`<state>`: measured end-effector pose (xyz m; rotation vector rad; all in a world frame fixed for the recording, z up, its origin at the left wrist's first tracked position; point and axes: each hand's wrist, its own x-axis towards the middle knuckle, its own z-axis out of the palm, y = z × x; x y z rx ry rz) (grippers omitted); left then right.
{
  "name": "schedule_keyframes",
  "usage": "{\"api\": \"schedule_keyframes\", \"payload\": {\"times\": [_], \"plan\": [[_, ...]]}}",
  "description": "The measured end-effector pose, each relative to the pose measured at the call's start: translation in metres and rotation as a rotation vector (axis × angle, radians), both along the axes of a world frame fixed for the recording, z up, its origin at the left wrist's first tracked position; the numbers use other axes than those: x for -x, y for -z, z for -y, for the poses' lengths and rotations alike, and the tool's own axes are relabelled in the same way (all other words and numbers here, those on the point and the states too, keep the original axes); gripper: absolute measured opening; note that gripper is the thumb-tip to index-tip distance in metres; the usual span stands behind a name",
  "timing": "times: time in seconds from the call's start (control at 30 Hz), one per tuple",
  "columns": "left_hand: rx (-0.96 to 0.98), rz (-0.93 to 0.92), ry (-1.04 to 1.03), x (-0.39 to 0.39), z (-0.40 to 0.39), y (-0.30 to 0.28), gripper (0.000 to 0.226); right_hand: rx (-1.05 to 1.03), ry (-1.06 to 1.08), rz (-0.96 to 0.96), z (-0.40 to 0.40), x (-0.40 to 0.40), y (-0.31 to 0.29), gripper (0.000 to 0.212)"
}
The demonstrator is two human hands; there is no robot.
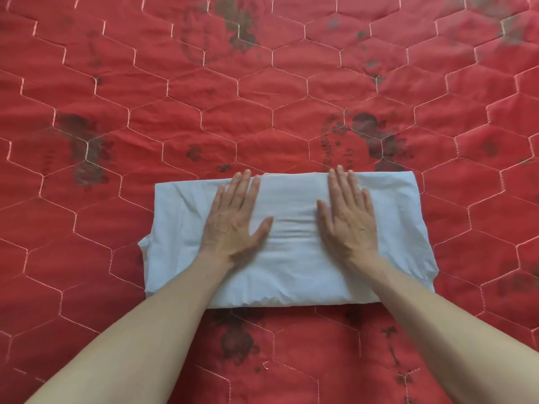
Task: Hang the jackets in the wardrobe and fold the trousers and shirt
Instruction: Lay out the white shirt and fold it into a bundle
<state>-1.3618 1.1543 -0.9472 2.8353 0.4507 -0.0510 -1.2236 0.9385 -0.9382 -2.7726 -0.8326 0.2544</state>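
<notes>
Garment: while both palms lie on it, the folded pale blue garment (294,275) forms a flat rectangle on the quilt, nearer the near edge of the view than the far one; whether it is the shirt or the trousers cannot be told.
Long axis: runs left to right across the quilt, its short sides facing left and right.
Far edge: a smooth fold line, just under the fingertips.
Near left corner: a small flap sticks out past the rectangle.
Left hand (234,220): released and flat, fingers straight and pointing away from the person, pressing the left-centre of the garment.
Right hand (348,217): released and flat likewise, pressing the right-centre, thumb towards the other hand.
Between the hands: fine creases in the cloth.
Quilt (87,258): red, stitched in hexagons, with dark floral prints, surrounding the garment on every side.
</notes>
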Motion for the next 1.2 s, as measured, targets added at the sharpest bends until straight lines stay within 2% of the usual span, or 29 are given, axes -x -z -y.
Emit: {"api": "schedule_keyframes", "payload": {"times": [0.23, 0.33, 0.53, 0.8, 0.97, 1.03, 1.1, 1.2], "plan": [[-0.011, -0.011, -0.131, 0.057, -0.025, 0.0, 0.068, -0.07, -0.049, 0.054, 0.087, -0.029, 0.001, 0.06], [0.002, -0.043, -0.171, 0.07, -0.019, -0.007, 0.068, -0.066, -0.056, 0.061, 0.088, -0.025, -0.005, 0.06], [-0.067, -0.051, -0.3, 0.101, 0.026, -0.007, 0.068, 0.009, 0.09, 0.048, 0.099, 0.018, -0.008, 0.065], [-0.027, -0.039, -0.294, 0.13, -0.01, 0.003, 0.075, 0.03, 0.169, 0.022, 0.147, 0.01, 0.0, 0.071], [-0.095, -0.119, -0.33, 0.124, -0.006, -0.002, 0.077, 0.016, 0.192, -0.058, 0.142, 0.01, -0.007, 0.078], [-0.102, -0.146, -0.35, 0.118, -0.001, -0.005, 0.078, -0.069, 0.28, -0.102, 0.143, 0.013, -0.015, 0.082], [-0.115, -0.142, -0.322, 0.11, 0.008, -0.009, 0.077, -0.166, 0.472, -0.102, 0.143, 0.019, -0.026, 0.082], [-0.086, -0.088, -0.13, 0.09, 0.038, -0.014, 0.074, -0.236, 0.718, -0.127, 0.141, 0.026, -0.04, 0.076]]}}
